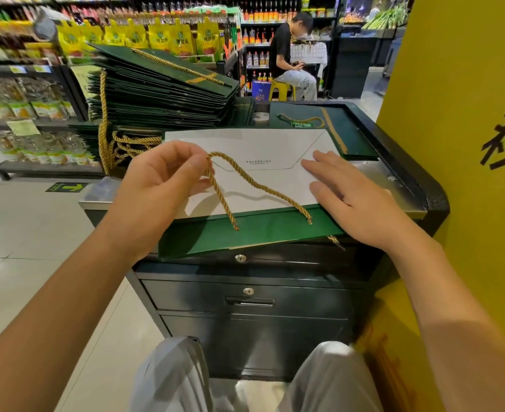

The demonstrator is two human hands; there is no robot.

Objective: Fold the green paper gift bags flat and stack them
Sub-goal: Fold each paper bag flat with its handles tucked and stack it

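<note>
Green paper gift bag (245,233) on black metal surface (429,191), supermarket shelves (22,84) behind.
Left hand (168,173) pinches its gold rope handle (245,176); right hand (355,200) rests on it, fingers (328,168) straight.

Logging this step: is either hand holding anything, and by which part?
The left hand pinches the gold rope handle at the top of its loop. The right hand lies flat on the bag, gripping nothing.
</note>
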